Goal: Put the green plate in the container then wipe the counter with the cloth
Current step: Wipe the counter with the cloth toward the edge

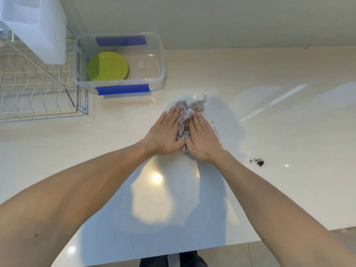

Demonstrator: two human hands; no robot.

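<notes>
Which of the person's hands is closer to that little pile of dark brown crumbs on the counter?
Right. The right hand lies just left of the dark brown crumbs; the left hand lies farther left, beyond the right hand.

plate point(107, 66) in container point(162, 74), cloth point(185, 120) on counter point(269, 132)

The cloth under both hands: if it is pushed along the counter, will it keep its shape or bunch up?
The cloth is probably floppy: it already lies crumpled in folds between the left hand and the right hand. It would likely bunch further when pushed. The counter looks glossy, so it should slide easily under flat palms.
</notes>
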